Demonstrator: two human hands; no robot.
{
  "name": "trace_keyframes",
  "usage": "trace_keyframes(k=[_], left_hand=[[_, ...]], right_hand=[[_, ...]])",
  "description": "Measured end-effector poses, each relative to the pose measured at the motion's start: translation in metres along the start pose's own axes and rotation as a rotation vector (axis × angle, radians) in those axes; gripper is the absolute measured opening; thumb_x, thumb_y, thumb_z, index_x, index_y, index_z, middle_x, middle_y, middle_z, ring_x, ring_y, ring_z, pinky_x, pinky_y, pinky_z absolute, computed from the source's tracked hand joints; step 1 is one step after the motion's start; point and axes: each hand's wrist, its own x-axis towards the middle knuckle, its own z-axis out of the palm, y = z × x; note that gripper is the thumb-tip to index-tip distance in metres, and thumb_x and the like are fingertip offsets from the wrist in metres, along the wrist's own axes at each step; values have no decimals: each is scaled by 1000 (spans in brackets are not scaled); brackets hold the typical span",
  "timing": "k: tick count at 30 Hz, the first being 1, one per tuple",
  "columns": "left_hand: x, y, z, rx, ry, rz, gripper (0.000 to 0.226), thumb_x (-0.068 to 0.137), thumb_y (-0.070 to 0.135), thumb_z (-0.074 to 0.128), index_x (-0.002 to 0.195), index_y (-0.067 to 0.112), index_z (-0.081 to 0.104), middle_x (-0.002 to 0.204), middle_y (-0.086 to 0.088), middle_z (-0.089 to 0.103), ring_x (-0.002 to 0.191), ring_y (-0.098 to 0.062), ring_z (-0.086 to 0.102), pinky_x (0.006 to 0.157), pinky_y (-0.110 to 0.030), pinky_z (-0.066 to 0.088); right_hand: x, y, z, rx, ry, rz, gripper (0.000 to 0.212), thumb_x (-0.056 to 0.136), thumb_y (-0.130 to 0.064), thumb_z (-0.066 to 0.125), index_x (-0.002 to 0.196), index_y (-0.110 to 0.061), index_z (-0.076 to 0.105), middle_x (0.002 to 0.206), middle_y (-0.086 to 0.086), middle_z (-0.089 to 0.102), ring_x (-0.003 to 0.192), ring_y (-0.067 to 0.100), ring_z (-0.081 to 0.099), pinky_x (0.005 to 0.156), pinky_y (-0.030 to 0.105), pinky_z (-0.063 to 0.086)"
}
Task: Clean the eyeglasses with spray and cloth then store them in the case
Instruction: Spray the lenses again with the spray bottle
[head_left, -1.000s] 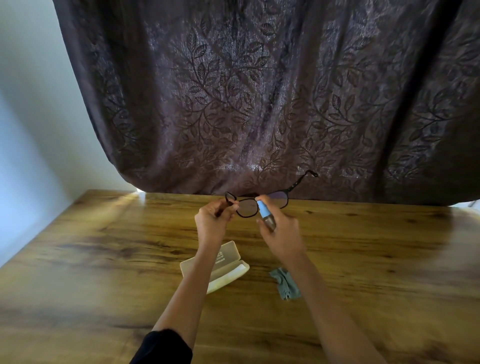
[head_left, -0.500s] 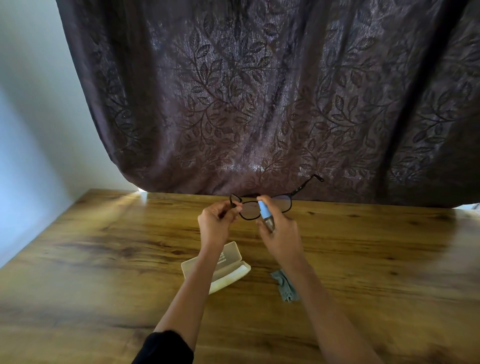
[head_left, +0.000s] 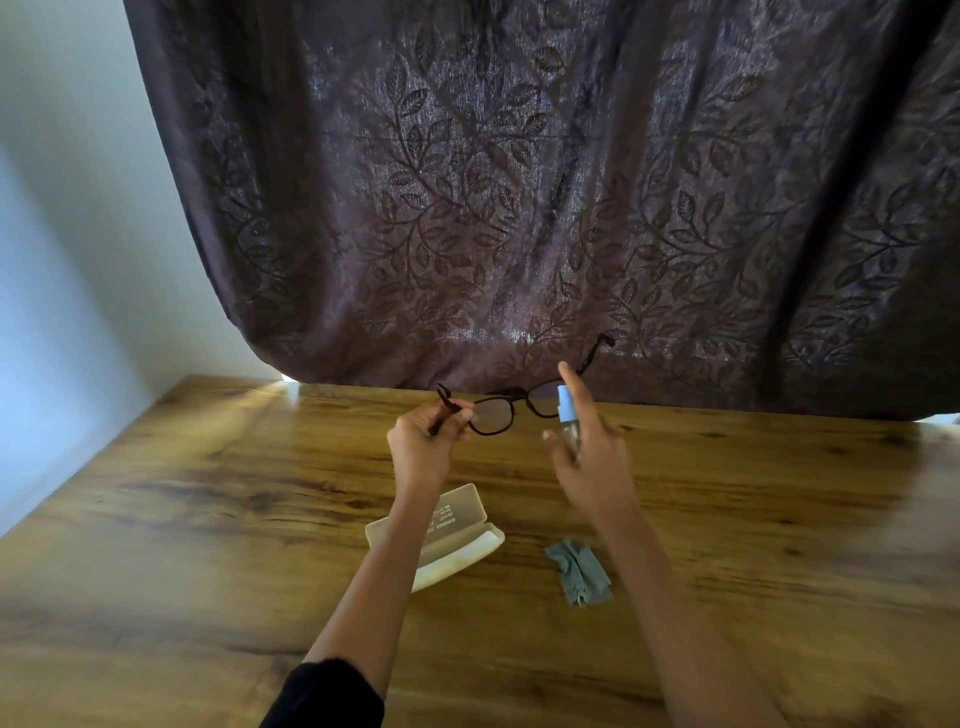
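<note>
Dark-framed eyeglasses (head_left: 498, 413) are held up over the wooden table (head_left: 208, 519), arms unfolded. My left hand (head_left: 423, 447) pinches their left temple. Just right of the lenses, my right hand (head_left: 592, 457) holds a small spray bottle (head_left: 567, 415) with a blue top, its index finger lifted straight above the nozzle. An open cream eyeglass case (head_left: 457, 535) lies on the table below my left wrist, partly hidden by that forearm. A crumpled grey-green cloth (head_left: 579, 571) lies to the right of the case.
A dark leaf-patterned curtain (head_left: 519, 208) hangs along the table's far edge. A pale wall (head_left: 62, 260) stands at the left. Bare wood shows on both sides of my arms.
My right index finger has lifted off the sprayer top and now points up. Both hands with the glasses and bottle stay at about the same place.
</note>
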Motion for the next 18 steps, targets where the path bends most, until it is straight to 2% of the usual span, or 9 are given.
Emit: trace_keyframes(k=[4, 6, 8, 11, 13, 18], left_hand=[[-1, 1, 1, -12, -10, -2, 20, 84, 8, 64, 76, 26, 68, 72, 4, 71, 62, -8, 64, 68, -16, 53], [-1, 1, 2, -7, -20, -8, 19, 84, 8, 64, 78, 25, 69, 73, 3, 72, 63, -9, 64, 68, -17, 54], [-2, 1, 2, 0, -35, -6, 16, 84, 8, 64, 80, 22, 70, 74, 4, 71, 63, -7, 64, 66, -14, 53], [-2, 1, 3, 19, -45, 3, 11, 84, 8, 64, 84, 16, 71, 74, 2, 71, 62, -5, 64, 66, -12, 52], [-1, 0, 4, 35, -51, 5, 10, 84, 8, 64, 85, 15, 72, 74, 1, 72, 63, -7, 65, 68, -16, 54], [-1, -2, 4, 62, -59, 1, 8, 83, 11, 65, 83, 14, 73, 73, -4, 72, 67, -13, 67, 72, -25, 55]], right_hand=[[2, 3, -6, -38, 12, 48, 68, 84, -10, 63, 140, -31, 32, 61, -6, 52, 46, 3, 46, 40, 11, 38], [1, 3, -6, -35, 9, 60, 63, 83, -7, 63, 135, -31, 37, 64, -5, 55, 48, 3, 50, 40, 9, 40], [2, 3, -6, -36, -3, 69, 61, 82, -4, 62, 133, -29, 39, 65, -4, 55, 51, 3, 53, 42, 6, 40], [3, 4, -5, -64, -23, 71, 57, 82, -2, 60, 130, -28, 43, 62, -4, 54, 50, 1, 49, 40, 8, 37], [3, 6, -4, -76, -23, 77, 56, 82, -3, 60, 129, -28, 44, 62, -2, 56, 51, 2, 49, 44, 8, 35], [1, 10, -3, -49, 0, 83, 60, 81, -3, 62, 132, -29, 42, 67, 0, 60, 53, 4, 53, 47, 11, 42]])
